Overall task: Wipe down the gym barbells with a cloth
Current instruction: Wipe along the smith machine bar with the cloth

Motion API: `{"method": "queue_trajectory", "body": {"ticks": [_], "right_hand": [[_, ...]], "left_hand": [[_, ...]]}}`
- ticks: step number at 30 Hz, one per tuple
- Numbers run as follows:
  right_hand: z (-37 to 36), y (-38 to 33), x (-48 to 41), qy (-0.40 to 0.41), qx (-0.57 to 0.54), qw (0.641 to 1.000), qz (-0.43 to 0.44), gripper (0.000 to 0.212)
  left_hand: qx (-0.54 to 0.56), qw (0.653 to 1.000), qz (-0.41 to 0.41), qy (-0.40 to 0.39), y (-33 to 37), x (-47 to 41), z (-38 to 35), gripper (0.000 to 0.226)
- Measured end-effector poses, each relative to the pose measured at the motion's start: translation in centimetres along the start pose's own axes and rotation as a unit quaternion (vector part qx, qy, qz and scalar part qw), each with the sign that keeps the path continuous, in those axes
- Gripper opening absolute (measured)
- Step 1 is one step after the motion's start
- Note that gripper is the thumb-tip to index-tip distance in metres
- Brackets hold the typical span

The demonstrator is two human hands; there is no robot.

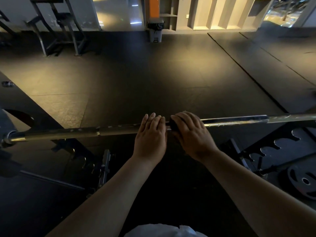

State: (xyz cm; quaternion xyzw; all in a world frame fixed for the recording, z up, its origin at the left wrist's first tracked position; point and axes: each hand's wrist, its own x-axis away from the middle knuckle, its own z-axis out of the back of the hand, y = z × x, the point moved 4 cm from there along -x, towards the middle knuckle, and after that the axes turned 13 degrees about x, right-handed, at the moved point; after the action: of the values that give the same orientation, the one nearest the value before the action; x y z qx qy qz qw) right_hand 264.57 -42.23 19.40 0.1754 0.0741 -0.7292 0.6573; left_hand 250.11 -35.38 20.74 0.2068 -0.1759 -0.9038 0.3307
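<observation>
A long steel barbell (239, 119) runs across the view from the left rack to the right edge, at about waist height. My left hand (150, 135) lies on top of the bar near its middle, fingers straight and draped over it. Right beside it, my right hand (191, 132) curls over a dark cloth (173, 124) wrapped round the bar. Only a small dark patch of the cloth shows between the two hands; the rest is hidden under my right palm.
The bar's left end sits in a rack fitting (8, 134). A notched rack upright (280, 144) and a weight plate (304, 182) lie at the lower right. A bench frame (104, 166) stands below the bar. Gym machines (56, 31) and a bin (155, 31) stand far across the rubber floor.
</observation>
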Motion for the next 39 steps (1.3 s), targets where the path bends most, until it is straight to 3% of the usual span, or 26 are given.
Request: {"method": "queue_trajectory", "body": {"ticks": [5,8,11,15,16,19,22,26,28,31,34,36,39], "right_hand": [[0.2,-0.2,0.9,0.007,-0.021,0.987,-0.158,0.055],[0.1,-2.4,0.2,-0.010,-0.042,0.997,-0.071,0.058],[0.4,-0.1,0.4,-0.007,-0.007,1.000,-0.013,0.053],[0.8,2.4,1.1,0.014,-0.057,0.977,-0.207,0.048],[0.7,1.6,0.9,0.014,-0.066,0.973,-0.222,0.049],[0.1,-0.8,0.6,0.020,-0.045,0.993,-0.104,0.050],[0.2,1.8,0.8,0.011,-0.003,1.000,-0.020,0.050],[0.5,5.5,2.5,0.022,-0.021,0.980,-0.195,0.048],[0.3,3.9,2.4,0.020,-0.035,0.971,-0.236,0.048],[-0.2,1.3,1.6,0.024,-0.023,0.994,-0.108,0.051],[0.2,3.7,1.5,0.029,-0.006,1.000,-0.002,0.049],[0.5,6.8,2.1,0.037,-0.003,0.998,-0.056,0.045],[0.8,8.4,3.1,0.038,-0.039,0.968,-0.245,0.048]], "left_hand": [[-0.036,0.999,-0.014,0.018,0.5,-0.4,0.3,0.051],[-0.024,0.999,-0.022,-0.002,0.9,-0.9,-0.2,0.046],[-0.011,1.000,-0.018,0.002,0.7,-0.8,-0.4,0.045],[-0.020,0.999,-0.016,0.021,0.5,-0.8,-0.4,0.045],[-0.018,1.000,-0.016,0.016,0.7,-1.0,-0.4,0.045],[-0.013,0.999,-0.029,-0.004,1.6,-1.4,-0.8,0.047],[-0.011,0.999,-0.032,-0.003,1.9,-1.6,-1.1,0.046],[-0.017,1.000,-0.021,0.008,1.8,-1.4,-1.0,0.045],[-0.020,1.000,-0.014,-0.006,2.2,-1.5,-1.2,0.048],[-0.024,1.000,-0.009,-0.016,3.0,-1.9,-1.6,0.050],[-0.032,0.999,-0.010,-0.021,3.5,-2.0,-1.8,0.050],[-0.040,0.999,-0.007,-0.015,3.5,-1.8,-2.0,0.050],[-0.048,0.999,0.004,-0.009,3.7,-1.8,-2.1,0.049]]}}
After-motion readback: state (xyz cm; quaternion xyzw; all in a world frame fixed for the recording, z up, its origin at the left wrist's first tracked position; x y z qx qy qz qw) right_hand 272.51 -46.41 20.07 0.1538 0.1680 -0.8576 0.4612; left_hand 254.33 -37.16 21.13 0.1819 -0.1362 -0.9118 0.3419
